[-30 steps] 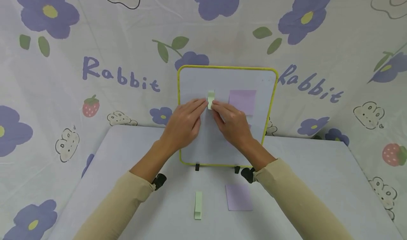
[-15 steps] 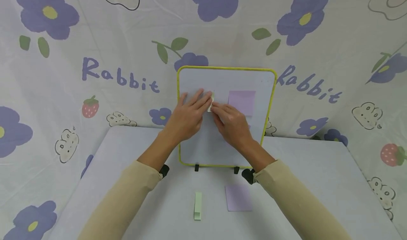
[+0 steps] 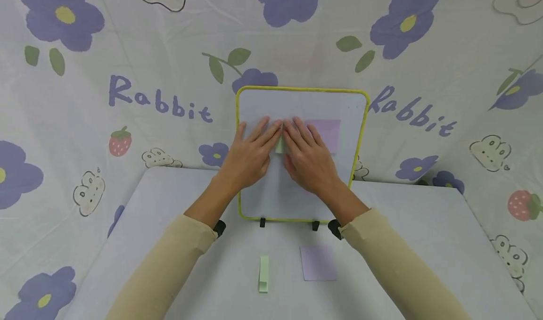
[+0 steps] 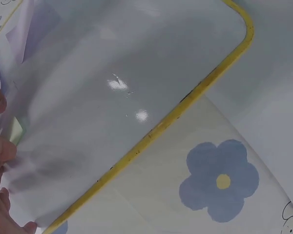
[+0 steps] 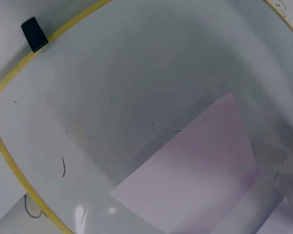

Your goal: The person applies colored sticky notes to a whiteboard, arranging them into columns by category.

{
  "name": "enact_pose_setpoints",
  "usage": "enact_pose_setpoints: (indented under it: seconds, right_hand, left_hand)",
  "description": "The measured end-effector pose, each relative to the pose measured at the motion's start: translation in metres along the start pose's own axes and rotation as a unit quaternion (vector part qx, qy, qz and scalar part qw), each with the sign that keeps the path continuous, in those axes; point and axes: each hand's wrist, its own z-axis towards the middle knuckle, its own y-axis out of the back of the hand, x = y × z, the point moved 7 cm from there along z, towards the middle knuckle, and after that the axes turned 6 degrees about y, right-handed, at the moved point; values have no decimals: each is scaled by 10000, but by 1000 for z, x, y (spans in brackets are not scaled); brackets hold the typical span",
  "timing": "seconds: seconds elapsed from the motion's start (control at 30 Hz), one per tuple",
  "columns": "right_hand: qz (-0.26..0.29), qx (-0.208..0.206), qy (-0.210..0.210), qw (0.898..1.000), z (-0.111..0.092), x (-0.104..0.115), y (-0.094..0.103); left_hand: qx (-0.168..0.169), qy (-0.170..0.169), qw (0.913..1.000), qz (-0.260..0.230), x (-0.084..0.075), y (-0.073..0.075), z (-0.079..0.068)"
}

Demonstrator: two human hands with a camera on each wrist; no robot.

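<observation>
A whiteboard [image 3: 271,192] with a yellow rim stands upright on the table. My left hand [image 3: 248,160] lies against it with straight, spread fingers, the fingertips over a pale green sticky note [image 3: 279,145]. From the other side my right hand [image 3: 313,162] reaches up with straight fingers, its fingertips meeting the left ones at the note. Only the note's lower part shows between the hands; the rest is hidden. In the left wrist view, the note's corner [image 4: 15,131] sticks out beside the fingers. A purple sticky note [image 3: 331,134] is on the board, partly behind my right fingers.
In front of the board lie a pale green sticky strip pad [image 3: 264,273] and a square purple sticky pad [image 3: 318,263]. Two black feet, including the left foot [image 3: 262,223], hold up the board. A flower-patterned cloth [image 3: 169,65] hangs behind.
My left fingers have spread flat and moved up over the green note. My right hand has opened from a bent grip near the note and slid up beside the left.
</observation>
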Motion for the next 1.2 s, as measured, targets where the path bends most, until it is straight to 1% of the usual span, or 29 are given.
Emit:
enact_pose_setpoints:
  seconds: [0.17,0.3,0.47,0.53,0.83,1.0,1.2]
  right_hand:
    - [21,138,13,9999,1,-1,-1]
    - [-92,211,125,9997,2,0,-1]
    - [-240,551,354,9976,1,5,-5]
    - [-215,612,370,9972,0,5,-7]
    - [-258,292,288,9988,2,-2,-5]
    - [-110,397,375,9984,4,1,-7]
    - [10,466,411,9981,3,2,-8]
  left_hand:
    - [60,20,10000,55,1,0,0]
    - [13,-8,10000,84,1,-1,-1]
    - [76,-102,9998,180,-1,-6,-3]
    - [81,-134,9996,242,-1,-8,-4]
    - [-59,-88,9999,113,-2,-13,-9]
    - [-132,-119,9997,137,-2,-15,-14]
    - [-58,-131,9998,148,-2,-21,-19]
